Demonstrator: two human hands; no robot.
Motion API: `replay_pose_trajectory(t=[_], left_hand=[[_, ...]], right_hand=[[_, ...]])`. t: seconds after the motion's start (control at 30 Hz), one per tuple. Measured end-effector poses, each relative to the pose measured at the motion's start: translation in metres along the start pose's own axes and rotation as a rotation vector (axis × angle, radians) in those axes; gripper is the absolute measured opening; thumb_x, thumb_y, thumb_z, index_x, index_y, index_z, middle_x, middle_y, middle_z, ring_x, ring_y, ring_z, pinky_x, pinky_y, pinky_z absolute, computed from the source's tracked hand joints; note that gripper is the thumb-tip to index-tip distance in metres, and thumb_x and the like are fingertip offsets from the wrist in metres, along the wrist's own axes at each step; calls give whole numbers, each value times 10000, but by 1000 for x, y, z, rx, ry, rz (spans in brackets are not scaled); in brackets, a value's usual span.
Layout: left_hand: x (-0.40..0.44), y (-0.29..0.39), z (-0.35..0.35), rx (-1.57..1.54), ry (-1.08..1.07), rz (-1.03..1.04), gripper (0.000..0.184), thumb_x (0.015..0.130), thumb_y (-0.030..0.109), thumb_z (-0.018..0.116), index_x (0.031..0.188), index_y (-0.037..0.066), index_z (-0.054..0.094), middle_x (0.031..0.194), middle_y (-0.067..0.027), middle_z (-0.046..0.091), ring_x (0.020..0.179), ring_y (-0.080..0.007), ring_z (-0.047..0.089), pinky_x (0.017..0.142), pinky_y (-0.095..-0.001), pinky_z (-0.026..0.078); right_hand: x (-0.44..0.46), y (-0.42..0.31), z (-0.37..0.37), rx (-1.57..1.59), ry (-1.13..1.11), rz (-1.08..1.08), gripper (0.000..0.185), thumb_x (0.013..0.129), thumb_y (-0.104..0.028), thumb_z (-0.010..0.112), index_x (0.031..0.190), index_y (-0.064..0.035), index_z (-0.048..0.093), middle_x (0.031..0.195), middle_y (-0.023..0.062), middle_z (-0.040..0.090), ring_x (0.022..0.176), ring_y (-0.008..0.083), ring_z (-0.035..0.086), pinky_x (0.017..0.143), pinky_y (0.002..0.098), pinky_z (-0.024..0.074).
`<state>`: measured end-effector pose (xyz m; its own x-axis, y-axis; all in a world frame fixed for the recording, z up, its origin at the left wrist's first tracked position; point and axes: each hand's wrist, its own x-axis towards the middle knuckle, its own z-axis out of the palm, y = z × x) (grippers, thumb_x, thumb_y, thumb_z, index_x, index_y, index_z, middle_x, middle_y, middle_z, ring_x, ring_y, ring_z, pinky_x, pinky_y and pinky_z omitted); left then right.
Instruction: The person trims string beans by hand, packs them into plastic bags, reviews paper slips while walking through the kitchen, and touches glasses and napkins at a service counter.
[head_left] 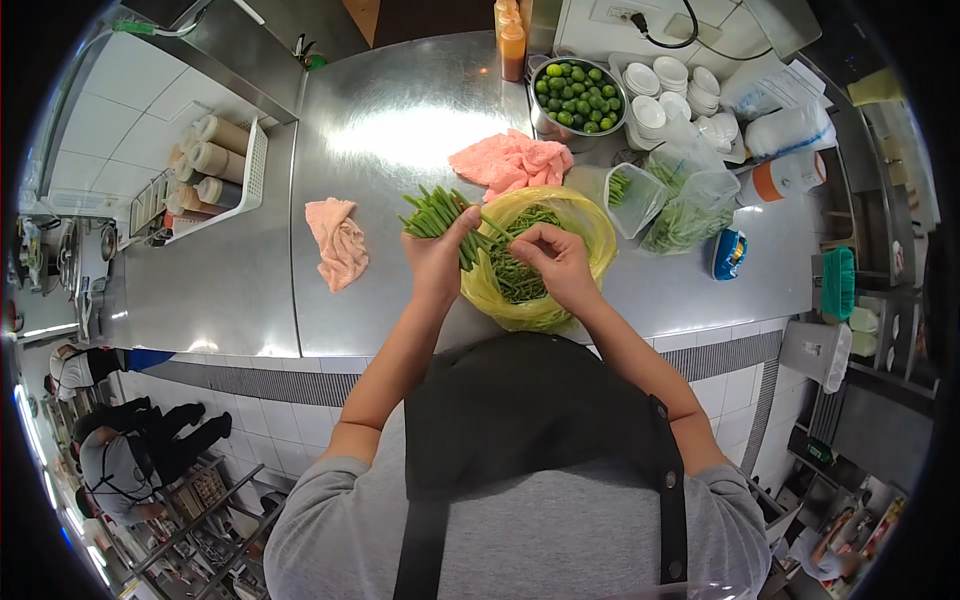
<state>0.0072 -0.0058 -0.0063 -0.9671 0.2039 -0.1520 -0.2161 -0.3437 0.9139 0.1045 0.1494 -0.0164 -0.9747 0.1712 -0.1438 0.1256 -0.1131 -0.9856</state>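
Observation:
My left hand point(437, 265) is wrapped around a bunch of green beans point(432, 212), their ends fanning out to the upper left. One bean point(496, 228) sticks out from the bunch toward my right hand point(562, 262), whose thumb and fingers are pinched at its tip. Both hands are above a yellow plastic bag point(602, 228), spread wide with its rim folded out. Inside it lies a heap of cut green beans point(518, 282). Whether a snapped-off end is between my right fingertips is too small to tell.
Pink cloths point(510, 162) point(338, 243) lie on the steel counter point(390, 310). Behind are a bowl of limes point(578, 95), sauce bottles point(512, 50) and stacked white cups point(648, 115). A clear container point(635, 200) and bagged greens point(690, 215) stand right. Other people point(125, 465) are lower left.

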Motion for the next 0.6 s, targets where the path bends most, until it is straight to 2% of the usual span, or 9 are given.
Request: replay_pose_trajectory(t=[0.17,0.23,0.27,0.33,0.37,0.43,0.47,0.53,0.6], left_hand=[[5,-11,-10,-141,59,-173,153,823,-14,764,931,-8,656,807,-74,682,714,-159,670,631,-284,543],[7,-10,-14,-139,43,-230,143,831,-7,756,928,-4,651,797,-81,678,711,-168,675,623,-292,549],[5,-10,-16,-140,-1,-266,164,851,9,730,981,-17,633,838,-91,679,731,-182,682,650,-307,564],[1,-7,-18,-141,-42,-297,194,871,25,703,1035,-29,616,879,-102,681,751,-196,688,676,-322,580],[-1,-6,-19,-149,-148,-372,231,874,27,693,1076,-32,595,889,-100,678,758,-203,691,685,-333,587],[-9,-3,-21,-155,-245,-444,270,878,29,682,1117,-35,575,898,-99,674,764,-209,693,694,-343,594],[-17,-4,-18,-128,-329,-513,306,868,19,686,1143,-28,560,904,-94,672,765,-214,693,696,-348,597],[-38,0,-6,-99,-464,-572,366,834,10,717,1162,-4,553,917,-83,666,781,-216,691,708,-354,598],[-60,-3,0,-95,-514,-565,390,810,9,743,1155,13,560,924,-77,662,796,-213,689,718,-355,597]], right_hand=[[-5,-21,-1,111,-90,-120,159,903,-149,727,880,1,680,838,5,659,769,69,568,714,258,467],[-6,-22,-10,-155,-225,5,230,928,-210,705,854,6,673,825,5,651,751,76,552,700,266,466],[-5,-19,-16,-156,-219,6,230,928,-210,705,854,6,673,825,5,651,751,76,552,700,266,466],[1,-2,-27,-648,-162,173,321,958,-275,662,807,8,663,816,-3,637,738,91,535,680,281,460],[1,14,-33,-649,-166,170,321,958,-275,662,807,8,663,816,-3,637,738,91,535,680,281,460],[0,26,-36,-175,-109,126,302,992,-290,601,970,-4,694,868,12,650,745,107,575,708,268,470],[-5,32,-37,-175,-114,127,302,992,-290,601,970,-4,694,868,12,650,745,107,575,708,268,470],[-17,-1,-23,429,-149,257,414,946,-285,630,1243,3,630,1074,64,672,929,141,629,856,291,505],[-21,5,-29,279,-310,269,529,900,-276,663,1340,-4,556,1185,83,640,1040,156,612,940,303,481]])
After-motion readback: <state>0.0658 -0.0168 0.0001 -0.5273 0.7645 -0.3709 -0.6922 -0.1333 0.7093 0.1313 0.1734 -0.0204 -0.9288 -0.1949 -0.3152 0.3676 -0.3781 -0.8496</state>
